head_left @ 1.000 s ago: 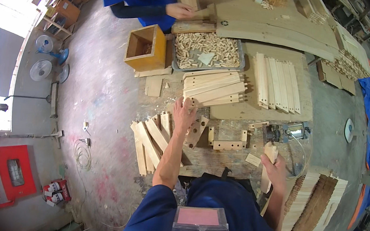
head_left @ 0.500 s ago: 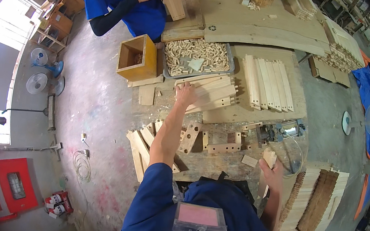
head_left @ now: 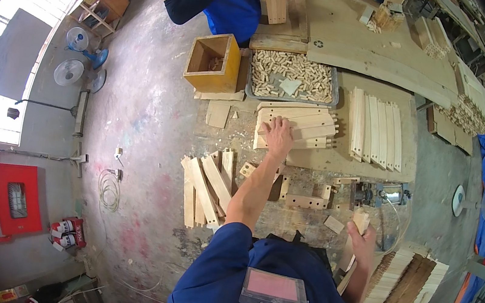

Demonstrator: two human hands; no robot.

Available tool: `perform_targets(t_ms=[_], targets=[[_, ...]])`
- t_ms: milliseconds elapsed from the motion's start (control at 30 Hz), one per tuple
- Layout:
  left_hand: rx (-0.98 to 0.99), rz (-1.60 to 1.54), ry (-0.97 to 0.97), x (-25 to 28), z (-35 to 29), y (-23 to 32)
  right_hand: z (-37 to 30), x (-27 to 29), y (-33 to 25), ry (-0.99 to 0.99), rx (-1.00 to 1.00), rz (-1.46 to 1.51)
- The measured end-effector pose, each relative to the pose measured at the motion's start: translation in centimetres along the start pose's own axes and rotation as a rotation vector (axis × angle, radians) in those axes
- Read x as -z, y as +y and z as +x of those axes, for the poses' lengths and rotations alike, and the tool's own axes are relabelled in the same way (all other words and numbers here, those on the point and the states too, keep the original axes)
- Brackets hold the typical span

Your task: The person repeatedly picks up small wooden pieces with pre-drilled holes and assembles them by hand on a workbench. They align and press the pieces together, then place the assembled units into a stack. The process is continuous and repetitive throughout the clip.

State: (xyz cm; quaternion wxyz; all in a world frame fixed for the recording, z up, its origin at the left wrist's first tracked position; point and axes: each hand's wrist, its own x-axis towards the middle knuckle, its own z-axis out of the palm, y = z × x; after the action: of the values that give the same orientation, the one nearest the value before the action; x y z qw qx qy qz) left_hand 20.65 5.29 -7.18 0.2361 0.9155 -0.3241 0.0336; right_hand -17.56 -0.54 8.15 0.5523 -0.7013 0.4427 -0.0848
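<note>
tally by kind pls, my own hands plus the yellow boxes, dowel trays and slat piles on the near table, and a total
Hands: 2 (left hand, right hand)
Yellow box: 1
Dowel tray: 1
Slat piles: 3 (left pile, middle pile, right pile)
Total: 7

Wooden slats (head_left: pixel 313 123) and loose dowels (head_left: pixel 313 78) show a woodworking workshop.

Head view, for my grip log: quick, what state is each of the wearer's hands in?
Left hand: on the stacked wooden slats; whether it grips one cannot be told.
Right hand: closed, holding a wooden piece.
</note>
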Motion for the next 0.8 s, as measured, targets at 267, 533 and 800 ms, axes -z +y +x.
perform_targets(t_ms=[267, 533, 800], targets=[[-0.135, 0.07, 0.149, -0.5, 0.0, 2.0, 0.3, 0.0, -1.6, 0.006, 0.027, -0.059], [-0.309, 0.039, 0.007, -1.0, -2.0, 3.2, -0.3, -0.3, -1.1, -0.004, 0.013, -0.011], [-0.319, 0.093, -0.101, -1.1, -1.5, 2.6, -0.7, -0.5, -1.4, 0.04, -0.013, -0.006]])
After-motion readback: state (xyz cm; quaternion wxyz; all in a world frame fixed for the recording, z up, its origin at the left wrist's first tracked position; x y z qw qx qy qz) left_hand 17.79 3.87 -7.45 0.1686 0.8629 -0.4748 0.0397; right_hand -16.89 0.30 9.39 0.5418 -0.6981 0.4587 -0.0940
